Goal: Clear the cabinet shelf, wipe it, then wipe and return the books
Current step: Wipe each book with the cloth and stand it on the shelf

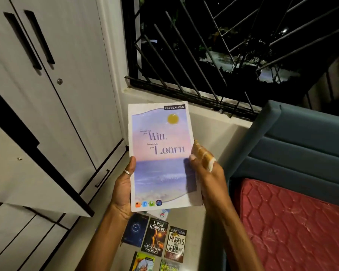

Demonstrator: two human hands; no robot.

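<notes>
Head view: notebook held up in both hands

Head view. Classmate notebook (160,155) is held cover-up above the floor, in front of the window sill. Left hand (123,188) grips its left edge, thumb on the cover. Right hand (205,169) pinches the right edge, thumb on front. Five books (155,239) lie flat on the floor (196,231) below. Cabinet door (37,173) stands open at left.

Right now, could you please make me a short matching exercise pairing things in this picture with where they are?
Things:
1. classmate notebook
2. Angels and Demons book
3. red mattress
4. ring

Places:
A. on the left hand's thumb
B. lying on the floor
C. held in both hands
D. inside the teal bed frame

Pairs: 1-C, 2-B, 3-D, 4-A
</notes>
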